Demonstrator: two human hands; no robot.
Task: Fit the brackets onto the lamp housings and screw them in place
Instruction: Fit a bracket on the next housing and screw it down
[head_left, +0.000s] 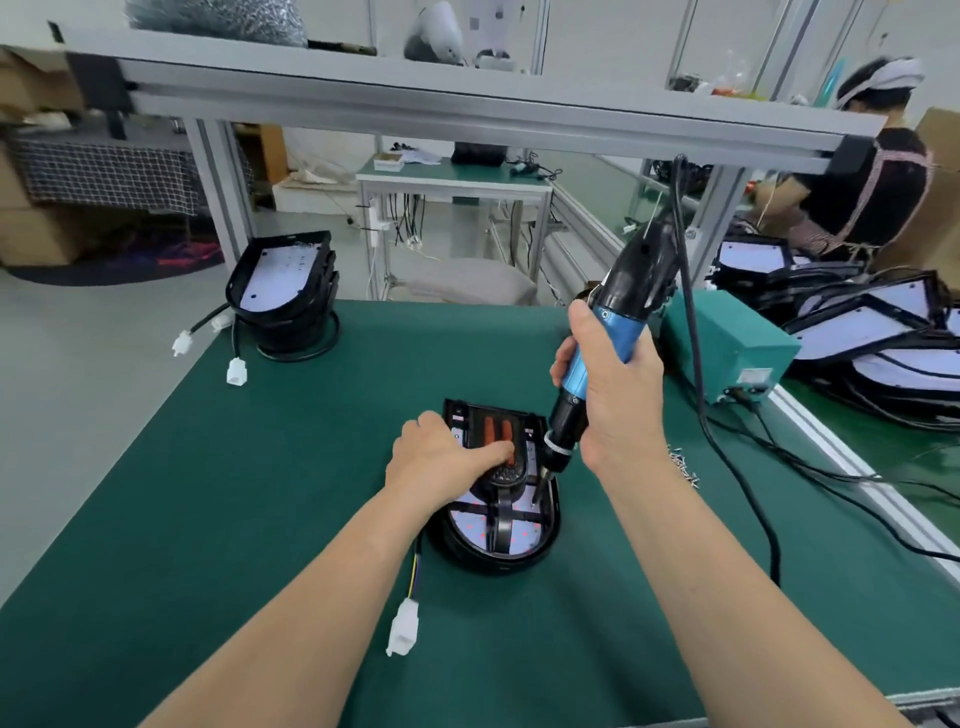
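A black lamp housing (540, 548) lies open side up on the green mat, with a black bracket (503, 499) set across its white inner board. My left hand (441, 460) rests on the bracket's upper part, fingers bent over it and pressing it down. My right hand (613, 395) grips a blue and black electric screwdriver (605, 343). The tool leans to the right, and its bit touches the bracket's right side near the housing rim. A white connector (402, 631) on the housing's wire lies in front of it.
A stack of black lamp housings (283, 291) stands at the back left, its white plugs hanging over the edge. A teal power box (727, 348) sits to the right, with black cables trailing across the mat. Loose screws (683, 465) lie beside my right wrist. A person works at the far right.
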